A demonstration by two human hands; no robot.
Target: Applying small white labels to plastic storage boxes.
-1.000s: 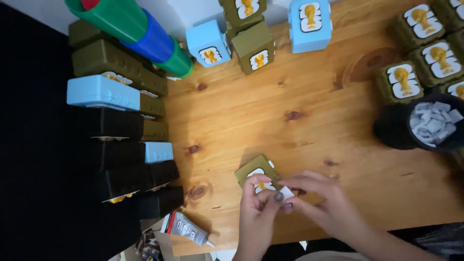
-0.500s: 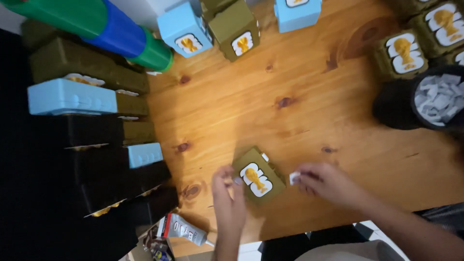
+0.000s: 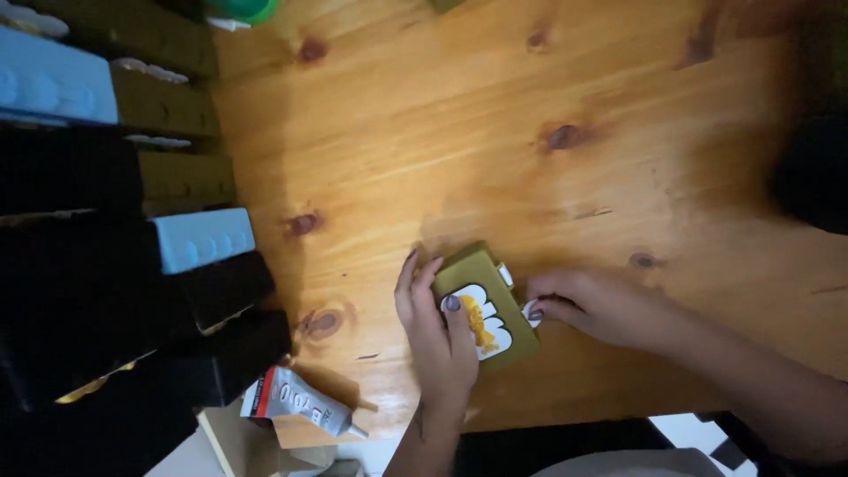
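Both your hands on an olive box near the front edge of the wooden surface.

Your left hand [image 3: 435,329] lies flat along the left side of the olive box [image 3: 484,305], fingers loosely spread, thumb pressed on its white-and-yellow label; it's bracing, not clamped. Your right hand [image 3: 590,305] sits just right of the box, fingers curled and pinching a small white piece [image 3: 532,310] against the box's right edge. Box rests on the surface [image 3: 495,132], tilted diagonally, between the two hands. Down-left of your left hand, near the edge, lies a glue tube [image 3: 296,402]. Further left, well apart, stacked black boxes [image 3: 106,291], a light blue box [image 3: 203,238] among them.
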